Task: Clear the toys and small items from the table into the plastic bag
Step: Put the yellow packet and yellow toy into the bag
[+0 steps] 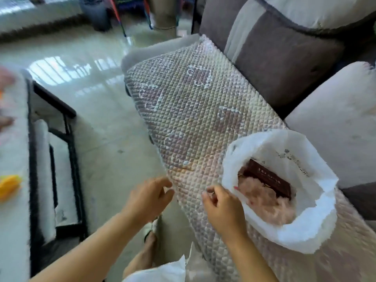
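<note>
**Both hands free beside the open bag on the sofa**

Nearest the lens, a scrap of white plastic (162,270) lies at the bottom edge, just in front of the person's bare foot (149,244) on the pale tiled floor (105,139).

Above that, the two forearms reach forward. The left hand (149,197) hovers at the front edge of the quilted seat cover (193,110), its fingers loosely bent and holding nothing. The right hand (220,204) sits just beside the white plastic bag (313,226), fingers relaxed and lightly curled, also with nothing in its grasp; whether its fingertips brush the bag's rim is hard to say, since the picture is soft there.

The bag stands open on the seat of the sofa (284,64), its mouth rolled wide. Inside lie a dark brown box (268,179) with gold lettering, tilted against the bag's wall, and under it something pink and fluffy (264,202).

Off to the left, well apart from the bag, the table (14,159) shows only its white top and dark frame. A yellow toy (9,185) rests on it near the frame's edge, and a blurred pinkish shape (6,78) sits farther back on the same surface.

Beyond the sofa's grey and cream cushions, the glossy floor reflects window light.
</note>
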Demonstrator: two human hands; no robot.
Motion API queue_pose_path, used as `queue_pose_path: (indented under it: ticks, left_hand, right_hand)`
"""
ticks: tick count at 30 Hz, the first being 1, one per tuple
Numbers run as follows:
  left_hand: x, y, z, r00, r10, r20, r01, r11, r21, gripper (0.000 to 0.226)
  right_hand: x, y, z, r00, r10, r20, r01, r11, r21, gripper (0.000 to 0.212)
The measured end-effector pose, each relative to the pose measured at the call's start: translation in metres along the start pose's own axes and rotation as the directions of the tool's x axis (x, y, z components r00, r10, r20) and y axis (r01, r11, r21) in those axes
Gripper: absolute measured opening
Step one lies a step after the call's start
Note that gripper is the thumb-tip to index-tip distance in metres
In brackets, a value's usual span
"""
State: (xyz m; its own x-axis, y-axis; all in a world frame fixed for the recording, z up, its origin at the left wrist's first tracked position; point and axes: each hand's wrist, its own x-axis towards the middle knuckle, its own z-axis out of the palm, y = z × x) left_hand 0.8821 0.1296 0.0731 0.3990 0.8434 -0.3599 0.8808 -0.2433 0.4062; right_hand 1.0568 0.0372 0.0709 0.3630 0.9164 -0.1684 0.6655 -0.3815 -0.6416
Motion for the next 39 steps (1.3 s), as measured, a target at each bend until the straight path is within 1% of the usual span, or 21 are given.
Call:
queue_pose_path:
  ticks: [3, 5, 7, 10, 14, 18, 20, 22, 26, 29, 33, 36, 39]
  left_hand:
    - [-0.037, -0.054, -0.019, 0.985, -0.162, -0.060, 0.158, 0.985, -0.076, 0.025]
    - [-0.061, -0.086, -0.029, 0.959, -0.268, -0.094, 0.248, 0.951, -0.184, 0.023]
    - [-0.089, -0.122, -0.040, 0.921, -0.373, -0.114, 0.328, 0.898, -0.292, 0.023]
    - [-0.129, -0.176, -0.050, 0.851, -0.512, -0.121, 0.433, 0.812, -0.391, 0.022]
    - [-0.187, -0.256, -0.055, 0.697, -0.703, -0.139, 0.564, 0.658, -0.498, 0.020]
    - [-0.235, -0.324, -0.055, 0.545, -0.830, -0.121, 0.653, 0.510, -0.560, 0.020]
    - [-0.252, -0.353, -0.055, 0.497, -0.863, -0.093, 0.661, 0.446, -0.603, 0.024]
    - [-0.264, -0.386, -0.056, 0.469, -0.879, -0.083, 0.660, 0.412, -0.628, 0.028]
    - [-0.262, -0.453, -0.056, 0.452, -0.888, -0.086, 0.651, 0.394, -0.649, 0.031]
    - [-0.246, -0.507, -0.055, 0.445, -0.893, -0.067, 0.648, 0.373, -0.664, 0.037]
    - [-0.217, -0.579, -0.052, 0.460, -0.880, -0.122, 0.645, 0.425, -0.635, 0.047]
    - [-0.195, -0.634, -0.053, 0.428, -0.886, -0.179, 0.695, 0.450, -0.562, 0.062]
    - [-0.174, -0.689, -0.053, 0.387, -0.893, -0.231, 0.744, 0.450, -0.494, 0.074]
  right_hand:
    - [0.001, -0.051, 0.035, 0.987, -0.112, 0.118, 0.112, 0.994, 0.002, 0.016]
    - [0.000, -0.081, 0.056, 0.969, -0.177, 0.175, 0.178, 0.984, 0.012, 0.015]
    - [-0.003, -0.115, 0.082, 0.940, -0.244, 0.238, 0.246, 0.969, 0.022, 0.012]
    - [-0.013, -0.159, 0.124, 0.894, -0.320, 0.313, 0.322, 0.946, 0.045, 0.014]
    - [-0.034, -0.214, 0.196, 0.785, -0.439, 0.437, 0.456, 0.887, 0.071, 0.017]
    - [-0.059, -0.263, 0.255, 0.649, -0.505, 0.569, 0.563, 0.822, 0.088, 0.024]
    - [-0.069, -0.286, 0.279, 0.600, -0.513, 0.614, 0.588, 0.803, 0.095, 0.027]
    - [-0.076, -0.309, 0.308, 0.570, -0.506, 0.647, 0.598, 0.796, 0.095, 0.029]
    - [-0.072, -0.352, 0.370, 0.540, -0.502, 0.676, 0.624, 0.777, 0.078, 0.032]
    - [-0.057, -0.377, 0.424, 0.544, -0.468, 0.697, 0.620, 0.783, 0.041, 0.035]
    - [-0.031, -0.400, 0.491, 0.570, -0.442, 0.693, 0.638, 0.769, -0.035, 0.038]
    - [-0.014, -0.413, 0.538, 0.578, -0.437, 0.689, 0.659, 0.749, -0.078, 0.044]
    - [-0.001, -0.423, 0.581, 0.564, -0.454, 0.690, 0.692, 0.715, -0.095, 0.050]
